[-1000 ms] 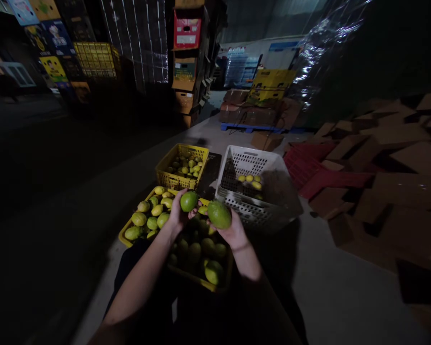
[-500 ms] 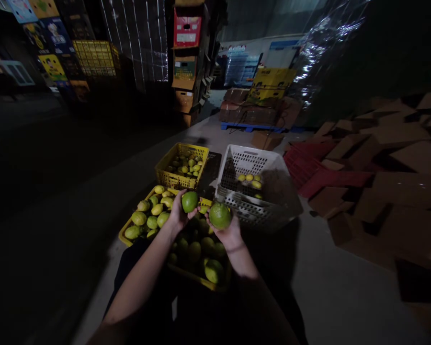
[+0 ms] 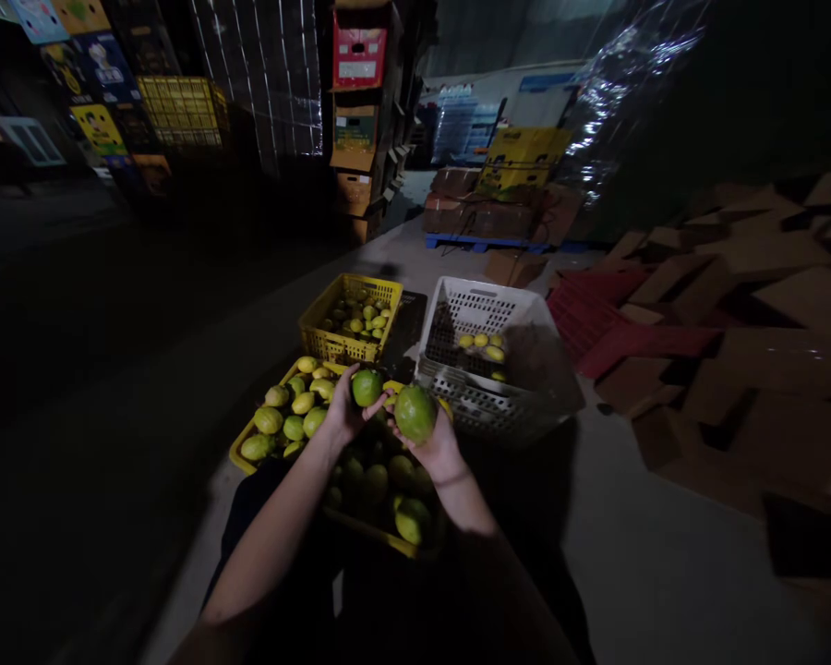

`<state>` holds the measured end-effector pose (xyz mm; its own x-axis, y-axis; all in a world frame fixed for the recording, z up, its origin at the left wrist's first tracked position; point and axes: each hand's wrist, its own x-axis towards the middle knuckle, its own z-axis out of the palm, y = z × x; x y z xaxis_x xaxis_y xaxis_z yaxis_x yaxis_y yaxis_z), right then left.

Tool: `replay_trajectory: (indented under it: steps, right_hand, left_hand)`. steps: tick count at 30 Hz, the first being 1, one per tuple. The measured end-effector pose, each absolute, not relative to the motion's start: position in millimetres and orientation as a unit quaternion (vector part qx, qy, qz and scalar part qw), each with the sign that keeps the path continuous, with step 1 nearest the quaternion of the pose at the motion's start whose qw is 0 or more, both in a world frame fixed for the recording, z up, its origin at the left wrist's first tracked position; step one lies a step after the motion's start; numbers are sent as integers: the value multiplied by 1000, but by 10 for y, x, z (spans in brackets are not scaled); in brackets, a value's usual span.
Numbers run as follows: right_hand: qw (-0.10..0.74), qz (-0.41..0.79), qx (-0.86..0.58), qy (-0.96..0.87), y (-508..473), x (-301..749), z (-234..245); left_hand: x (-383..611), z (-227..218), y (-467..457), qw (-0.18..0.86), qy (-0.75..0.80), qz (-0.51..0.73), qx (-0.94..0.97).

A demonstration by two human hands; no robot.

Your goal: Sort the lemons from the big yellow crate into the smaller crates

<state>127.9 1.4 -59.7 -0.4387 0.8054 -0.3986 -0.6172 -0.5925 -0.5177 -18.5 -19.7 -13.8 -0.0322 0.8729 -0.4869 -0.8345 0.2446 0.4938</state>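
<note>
My left hand (image 3: 344,414) is closed around a small green citrus fruit (image 3: 367,387), held up above a yellow crate (image 3: 244,445) full of green and yellow fruit. My right hand (image 3: 435,447) grips a larger green fruit (image 3: 415,414) just to the right of it, the two fruits close together but apart. Both hands hover over the near crate, with my forearms reaching in from below.
A second yellow crate (image 3: 317,327) with smaller yellow fruit stands behind. A white basket (image 3: 519,314) with a few fruits sits to the right. Flattened cardboard boxes (image 3: 754,332) pile up at right; stacked cartons (image 3: 357,120) and a pallet (image 3: 485,244) stand behind. The left side is dark.
My right hand has turned its fruit and drifted a little left, closer to the fruit in my left hand. My left hand has barely moved.
</note>
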Motion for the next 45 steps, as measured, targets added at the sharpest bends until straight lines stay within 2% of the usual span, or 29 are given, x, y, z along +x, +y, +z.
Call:
replay_trajectory:
  steps: [2,6,11,16,22,25,29,36,45]
  right_hand:
    - [419,827,-352,-128,1,1264,-563]
    - [471,794,-372,-97,-33,1257,-452]
    - [467,794,-377,-97,-22,1280,-454]
    - [483,781,-382,-100,-23,1271,-453]
    - [450,800,-383,-107,-39,1281,-416]
    - [474,785,-391,-75,-30,1274,-415]
    - [515,775,-365,-38,-32,1280,-407]
    - [523,785,-331,-37,-66,1281,-370]
    - [514,788,-338,-14,1,1280,-484]
  left_hand:
    - [-184,-104,-198,687,366,628,19]
    - [-208,-89,-186,680,363,638,8]
    - [-208,-148,-179,724,358,590,12]
    - [-190,-142,-177,695,375,613,-3]
    - [-201,-150,-169,711,340,615,-18]
    - [-190,-159,-174,701,322,636,-27]
    - [-197,-125,-174,682,314,659,-35]
    - [-230,-127,-162,727,299,618,7]
    - [-161,-117,-146,718,329,613,-32]
